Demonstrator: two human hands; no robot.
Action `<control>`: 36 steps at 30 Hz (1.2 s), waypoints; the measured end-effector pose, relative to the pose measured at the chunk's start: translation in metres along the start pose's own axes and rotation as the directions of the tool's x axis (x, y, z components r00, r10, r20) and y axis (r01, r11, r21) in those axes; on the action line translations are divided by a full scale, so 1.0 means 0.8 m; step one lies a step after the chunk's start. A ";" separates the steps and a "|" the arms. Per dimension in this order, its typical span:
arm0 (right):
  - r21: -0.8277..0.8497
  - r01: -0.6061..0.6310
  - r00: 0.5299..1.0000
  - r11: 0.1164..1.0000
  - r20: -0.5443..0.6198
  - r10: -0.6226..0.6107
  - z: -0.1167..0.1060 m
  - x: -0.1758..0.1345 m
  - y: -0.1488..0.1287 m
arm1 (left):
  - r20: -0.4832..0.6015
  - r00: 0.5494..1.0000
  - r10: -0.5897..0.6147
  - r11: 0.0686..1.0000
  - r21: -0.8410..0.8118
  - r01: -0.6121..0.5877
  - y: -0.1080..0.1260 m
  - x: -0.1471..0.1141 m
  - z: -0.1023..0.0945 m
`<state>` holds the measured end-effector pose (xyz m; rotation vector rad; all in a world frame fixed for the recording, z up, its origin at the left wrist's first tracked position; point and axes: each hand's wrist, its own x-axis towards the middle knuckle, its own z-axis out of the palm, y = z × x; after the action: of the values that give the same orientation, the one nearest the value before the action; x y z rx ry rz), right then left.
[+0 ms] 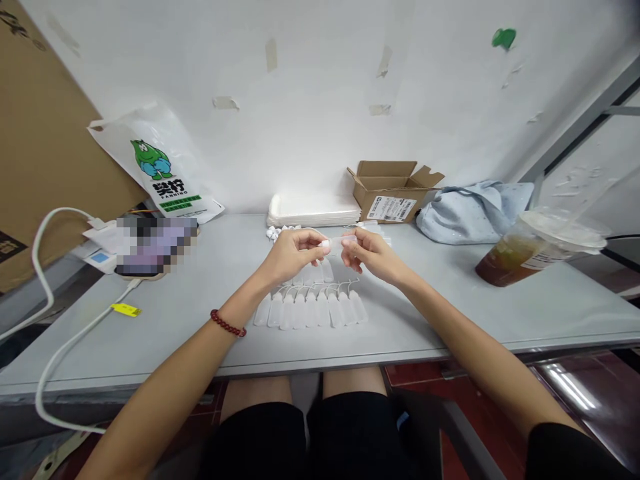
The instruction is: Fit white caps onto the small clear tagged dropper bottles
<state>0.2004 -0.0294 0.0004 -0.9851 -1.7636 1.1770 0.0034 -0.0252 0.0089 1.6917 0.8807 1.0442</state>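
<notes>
Above the middle of the table, my left hand [293, 255] is closed in a pinch on a small white cap [326, 245]. My right hand [373, 253] grips a small translucent plastic bottle [349, 239] lying sideways, its narrow end meeting the cap. Whether the cap is threaded on cannot be made out. Below the hands lies a row of similar bottles [311, 311] with thin white cords at their tops. A second group of bottles [315, 272] is partly hidden behind my fingers. Loose white caps [273, 233] are heaped just beyond my left hand.
A stack of white trays [314, 211] and an open cardboard box [387, 190] stand against the wall. To the right are a blue cloth bag [470, 212] and a tilted-looking drink cup [520, 257]. A phone [157, 245], white cable [85, 330] and plastic bag [160, 160] occupy the left.
</notes>
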 end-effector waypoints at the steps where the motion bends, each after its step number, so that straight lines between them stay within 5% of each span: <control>1: -0.030 -0.011 1.000 0.999 -0.012 0.011 0.000 0.000 0.000 | -0.008 1.000 0.014 1.000 0.011 -0.014 0.000 0.000 0.001; 6: -0.083 -0.020 0.999 0.996 -0.052 0.015 0.001 0.000 -0.002 | -0.030 0.999 0.024 0.999 0.029 -0.023 -0.001 0.000 0.002; 13: -0.108 0.068 0.997 0.992 -0.038 -0.073 0.000 -0.001 -0.002 | 0.084 0.982 -0.167 0.985 -0.016 0.169 -0.002 0.001 0.000; 21: -0.187 0.059 0.997 0.980 -0.042 -0.068 -0.005 -0.001 0.001 | -0.034 0.996 0.077 0.983 0.167 -0.071 0.001 -0.004 0.003; 29: -0.162 0.070 0.996 0.984 -0.043 -0.078 -0.004 -0.003 -0.001 | 0.086 0.995 -0.052 0.996 0.081 0.045 0.002 -0.003 0.001; 36: -0.218 0.193 0.948 0.957 -0.211 -0.240 -0.001 -0.003 -0.003 | 0.057 0.994 -0.089 0.995 0.038 0.087 0.006 -0.004 0.002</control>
<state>0.2014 -0.0323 0.0025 -0.9696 -1.7654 0.7275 0.0045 -0.0300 0.0126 1.6889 0.9317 0.9201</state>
